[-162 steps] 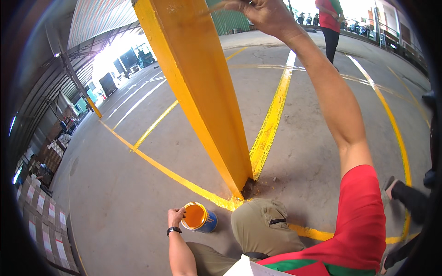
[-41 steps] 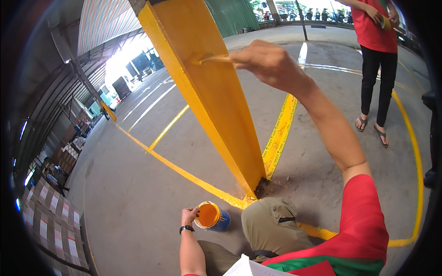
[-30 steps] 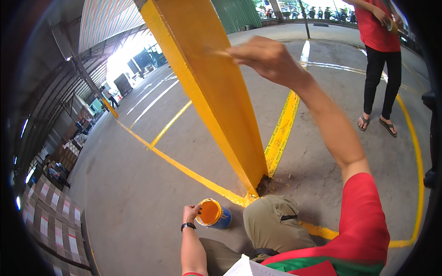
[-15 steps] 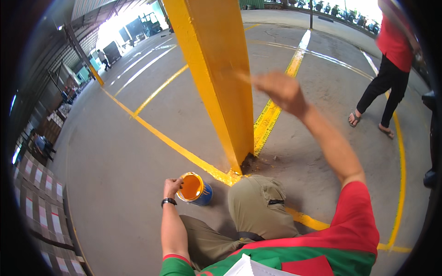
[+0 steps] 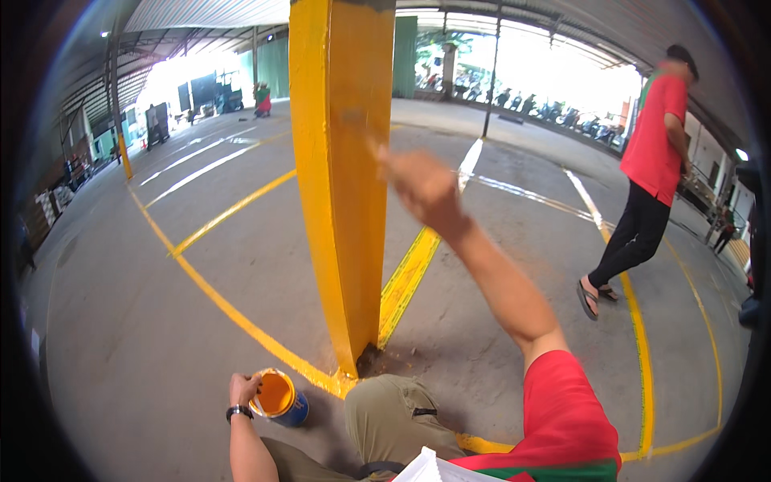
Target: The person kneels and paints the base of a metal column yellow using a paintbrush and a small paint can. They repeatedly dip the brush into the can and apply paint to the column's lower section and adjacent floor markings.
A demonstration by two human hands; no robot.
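open can of orange paint (image 5: 277,397) upright beside yellow post (image 5: 341,177).

A small round tin (image 5: 291,411) is standing on the concrete floor at the lower left, just beside the foot of the yellow post (image 5: 341,201). It is standing upright with its lid off, showing orange-yellow paint up near the rim. Its outer wall is showing a deep blue wrap, too small to make out any further. The left hand (image 5: 241,390) is gripping the tin at its left rim. Far off at the left edge, pale stacked goods (image 5: 50,207) are sitting along the wall, too blurred to tell whether they are sacks or boxes. At the bottom edge, a white folded sheet (image 5: 426,470) is poking into view.
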